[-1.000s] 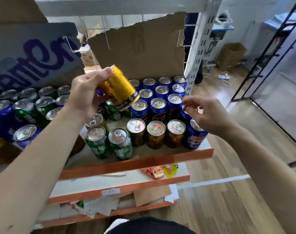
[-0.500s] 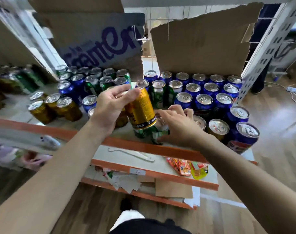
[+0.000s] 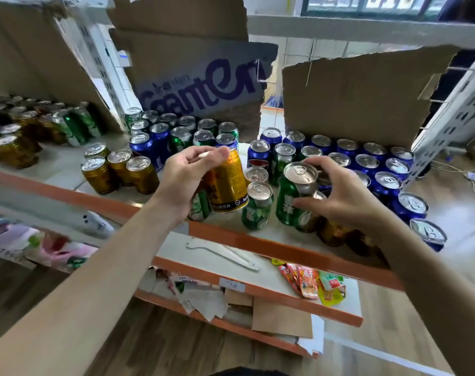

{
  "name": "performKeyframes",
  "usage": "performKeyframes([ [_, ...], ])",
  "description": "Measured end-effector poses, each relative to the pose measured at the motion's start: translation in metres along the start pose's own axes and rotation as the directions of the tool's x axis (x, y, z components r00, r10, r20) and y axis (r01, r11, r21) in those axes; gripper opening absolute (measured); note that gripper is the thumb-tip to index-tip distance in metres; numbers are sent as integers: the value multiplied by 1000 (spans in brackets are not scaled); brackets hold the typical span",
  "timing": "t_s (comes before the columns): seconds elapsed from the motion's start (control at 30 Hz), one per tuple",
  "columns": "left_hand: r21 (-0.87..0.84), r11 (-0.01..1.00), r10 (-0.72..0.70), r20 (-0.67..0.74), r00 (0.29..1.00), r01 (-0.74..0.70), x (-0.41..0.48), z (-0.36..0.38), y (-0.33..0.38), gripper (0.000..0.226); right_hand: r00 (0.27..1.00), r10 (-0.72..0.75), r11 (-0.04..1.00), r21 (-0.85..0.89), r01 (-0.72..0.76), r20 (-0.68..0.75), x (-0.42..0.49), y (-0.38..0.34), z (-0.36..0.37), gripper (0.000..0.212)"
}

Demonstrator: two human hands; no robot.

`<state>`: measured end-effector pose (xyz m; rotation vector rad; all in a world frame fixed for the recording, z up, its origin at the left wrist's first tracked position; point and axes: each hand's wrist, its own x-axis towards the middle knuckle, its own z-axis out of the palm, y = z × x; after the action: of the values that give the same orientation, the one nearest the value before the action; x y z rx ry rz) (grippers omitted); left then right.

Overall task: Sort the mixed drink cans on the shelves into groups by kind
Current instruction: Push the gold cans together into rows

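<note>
The shelf (image 3: 258, 240) with the orange front edge carries many drink cans, and torn cardboard sheets (image 3: 353, 96) stand behind them as a back wall. At the right side the blue cans (image 3: 366, 162) stand in rows, quite well grouped. In the middle rear, blue and green cans are mixed together. More to the left, three gold cans (image 3: 119, 173) stand together near the front edge, apart from the others.

The left hand (image 3: 187, 180) holds a gold can (image 3: 228, 183) lifted above the shelf and tilted, with fingers curled around the upper part of its body. The right hand (image 3: 339, 196) is closed on a green can (image 3: 294, 196): the thumb presses the side low down and the fingers reach over the far side near the rim. I cannot tell if this can is lifted or touches the shelf. Another green can (image 3: 258, 206) stands just beside it, between the two hands.

I think the cans are stiff in the wall but smooth, so they may slip if gripped only at the lid. It is not visible if they are full or empty, so the weight is uncertain. The best hold is around the middle of the body, with thumb opposite the fingers. Neighbours stand close, so a tilted can could knock them over.
</note>
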<state>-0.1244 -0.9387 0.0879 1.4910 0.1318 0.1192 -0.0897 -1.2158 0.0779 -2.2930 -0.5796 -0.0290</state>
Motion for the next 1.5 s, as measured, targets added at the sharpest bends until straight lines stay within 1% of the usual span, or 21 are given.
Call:
performKeyframes([
  [0.07,-2,1000,-2,6,1000,2,2,-12,4,55,1000,-12,971,239,18,-28,3,-20,1,68],
  [0.13,4,1000,-7,-25,1000,7,1,-25,10,58,998,-12,877,478,40,-61,7,-38,11,62],
  [0.17,7,1000,-10,-43,999,10,0,-34,12,61,997,-12,823,566,52,-74,8,-48,17,60],
  [0.23,15,999,-27,-51,998,28,-2,-54,17,63,998,-15,707,705,58,-67,13,-65,34,56],
  [0.3,11,999,-47,-43,998,47,-8,-78,21,65,998,-26,613,788,54,-49,18,-88,53,45],
  [0.43,-65,993,-100,-46,994,97,-22,-127,24,74,999,-9,583,811,47,-51,28,-133,93,26],
  [0.53,-112,983,-148,-45,988,142,-32,-164,26,92,998,27,542,840,28,-50,32,-165,125,22],
  [0.57,-139,979,-159,-51,986,151,-34,-177,25,90,999,36,528,849,14,-39,33,-176,136,21],
  [0.67,-201,970,-157,-80,984,138,-41,-212,22,60,999,42,522,853,-11,-12,34,-202,169,29],
  [0.73,-209,967,-162,-79,984,142,-47,-238,19,57,1000,29,535,845,-19,5,36,-216,188,33],
  [0.8,-237,958,-180,-60,982,161,-57,-261,21,45,999,30,544,838,-29,15,37,-227,205,31],
  [0.83,-243,954,-191,-44,981,175,-62,-271,22,35,999,36,555,831,-37,21,37,-233,213,35],
  [0.9,-204,961,-196,-32,980,185,-71,-286,24,18,998,45,578,814,-56,37,36,-242,226,54],
  [0.93,-182,966,-190,-31,981,182,-75,-291,25,13,998,43,578,813,-68,54,35,-246,232,61],
  [0.97,-167,970,-184,-31,982,177,-79,-297,26,12,997,42,575,815,-76,64,35,-250,237,62],
  [1.07,-160,970,-189,-29,982,182,-85,-310,29,13,998,37,600,797,-68,58,34,-261,246,44],
  [1.13,-158,971,-188,-36,981,180,-88,-315,31,17,998,26,626,778,-64,61,34,-265,249,38],
  [1.2,-156,973,-180,-46,983,171,-88,-319,31,24,998,13,640,766,-61,69,35,-267,251,38],
  [1.3,-147,975,-175,-53,983,166,-86,-324,32,46,998,-3,661,749,-45,62,40,-267,254,40],
  [1.33,-140,976,-174,-56,983,165,-85,-325,32,49,998,-14,666,745,-38,63,43,-267,255,40],
  [1.5,-122,985,-138,-120,983,124,-71,-329,36,40,993,-60,643,765,-36,98,67,-264,257,40],
])
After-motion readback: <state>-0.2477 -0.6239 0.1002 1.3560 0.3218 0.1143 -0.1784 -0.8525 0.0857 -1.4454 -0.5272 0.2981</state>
